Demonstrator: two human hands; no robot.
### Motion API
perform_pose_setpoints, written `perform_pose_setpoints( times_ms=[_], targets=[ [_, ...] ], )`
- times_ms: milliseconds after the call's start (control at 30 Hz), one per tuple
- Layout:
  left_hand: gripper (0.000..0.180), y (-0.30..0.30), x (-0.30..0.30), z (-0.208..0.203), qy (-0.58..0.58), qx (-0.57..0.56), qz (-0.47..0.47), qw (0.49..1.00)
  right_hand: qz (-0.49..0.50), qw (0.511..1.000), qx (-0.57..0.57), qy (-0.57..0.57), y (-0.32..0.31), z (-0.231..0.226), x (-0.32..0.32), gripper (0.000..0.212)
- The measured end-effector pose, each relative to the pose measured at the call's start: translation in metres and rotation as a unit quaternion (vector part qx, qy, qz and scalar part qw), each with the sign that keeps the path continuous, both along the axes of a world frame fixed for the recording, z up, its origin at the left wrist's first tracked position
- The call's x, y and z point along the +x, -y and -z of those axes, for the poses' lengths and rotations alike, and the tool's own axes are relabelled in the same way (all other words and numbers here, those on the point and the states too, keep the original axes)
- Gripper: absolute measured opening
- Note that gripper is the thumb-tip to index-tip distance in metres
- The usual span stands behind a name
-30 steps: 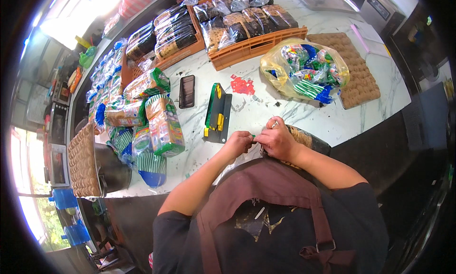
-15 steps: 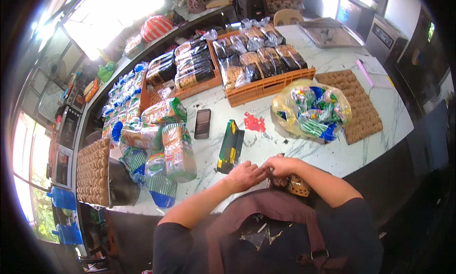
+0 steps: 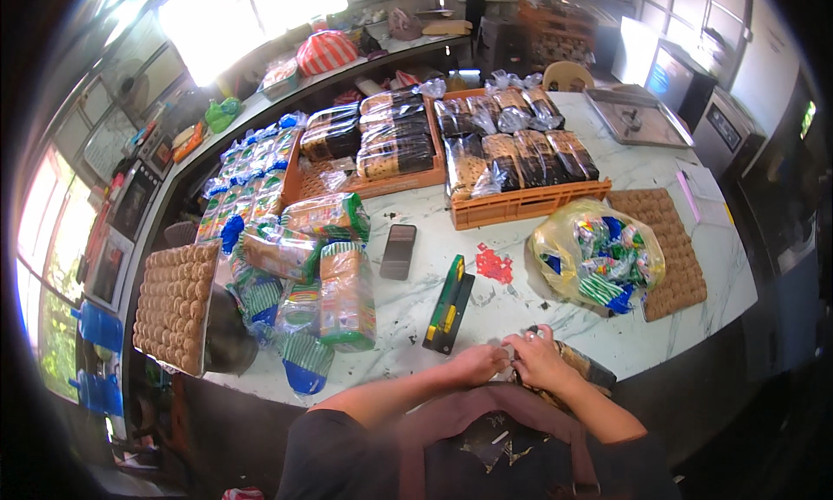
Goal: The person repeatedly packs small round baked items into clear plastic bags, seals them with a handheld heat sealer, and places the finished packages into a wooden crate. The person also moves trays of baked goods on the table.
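Note:
At the table's near edge my two hands meet over the end of a bagged loaf of bread [image 3: 592, 368] in a clear and black wrapper. My right hand [image 3: 540, 359] has its fingers curled at the gathered end of that bag. Close against it, my left hand [image 3: 482, 363] pinches with its fingertips; what they hold is too small to make out. Part of the loaf is hidden under my right hand and forearm. Just beyond my left hand lies a long green and black tool with yellow parts [image 3: 449, 306]. Small flat red pieces [image 3: 495, 264] are scattered beside it.
Orange crates [image 3: 529, 207] of bagged loaves stand at the back. Bread packs with green and blue wrapping [image 3: 347, 296] are piled left, near a phone [image 3: 398, 252]. To the right are a yellow plastic bag [image 3: 555, 231] of wrappers and a brown bumpy tray [image 3: 681, 279].
The view has tilted, so the table sits lower in it. My hands have shifted slightly along the bag's end, and the right fingers are now raised. More of the loaf shows beside my right hand.

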State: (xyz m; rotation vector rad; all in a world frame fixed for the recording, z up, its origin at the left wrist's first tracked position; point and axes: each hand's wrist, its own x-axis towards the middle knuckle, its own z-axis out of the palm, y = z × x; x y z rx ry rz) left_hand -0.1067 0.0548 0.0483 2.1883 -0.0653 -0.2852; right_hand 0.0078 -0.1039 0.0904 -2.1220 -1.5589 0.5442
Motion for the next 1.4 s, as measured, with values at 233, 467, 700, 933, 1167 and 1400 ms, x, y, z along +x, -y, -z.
perform_pose_setpoints(
  times_ms=[233,467,700,933,1167,1400],
  targets=[
    [0.017,0.015,0.029,-0.035,0.016,-0.459,-0.072,0.885,0.276,0.903,0.32,-0.079,0.018,-0.042,0.032,0.06],
    [0.017,-0.109,0.015,-0.146,0.074,-0.507,-0.155,0.845,0.494,0.702,0.469,-0.208,0.057,0.03,0.057,0.047],
    [0.023,-0.294,-0.035,-0.216,0.397,-0.454,-0.343,0.72,0.46,0.84,-0.201,-0.209,-0.001,0.154,-0.019,0.12],
    [0.022,-0.479,-0.011,-0.198,0.522,-0.38,-0.389,0.657,0.52,0.709,-0.43,-0.205,-0.093,0.137,-0.038,0.153],
    [0.038,-0.686,0.019,-0.11,0.437,-0.546,-0.503,0.507,0.543,0.698,-0.422,-0.202,-0.086,0.151,-0.038,0.157],
    [0.094,-0.706,0.103,0.063,0.134,-0.381,-0.692,0.598,0.559,0.695,-0.419,-0.171,-0.073,0.172,-0.039,0.161]
  ],
)
